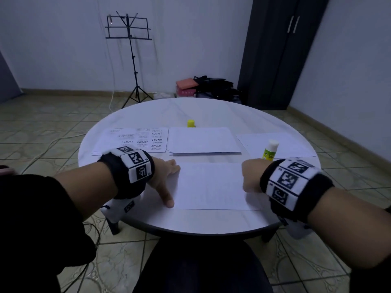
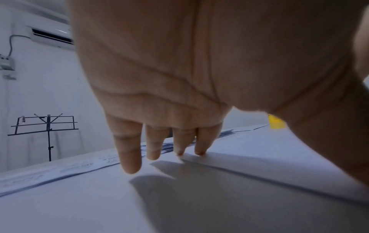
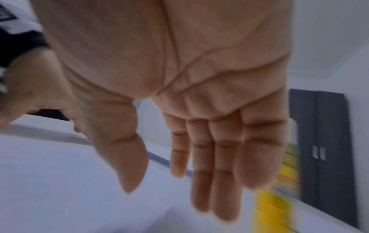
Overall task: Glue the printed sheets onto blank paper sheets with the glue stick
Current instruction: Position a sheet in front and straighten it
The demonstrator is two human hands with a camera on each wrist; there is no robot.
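Glue stick (image 1: pixel 269 150) half hidden behind right hand (image 1: pixel 251 176), its grip spread, left hand (image 1: pixel 166 178) flat, fingers spread on near sheet (image 1: pixel 211 187), one yellow cap (image 1: pixel 191 123) far.

The printed sheet (image 1: pixel 135 140), left of centre in the head view, carries stamp-style words: "SAMPLE" several times, "FRAGILE", "AIR MAIL" and "AMENDED", some of them upside down. The glue stick (image 1: pixel 270 150) label at right is too small to read.
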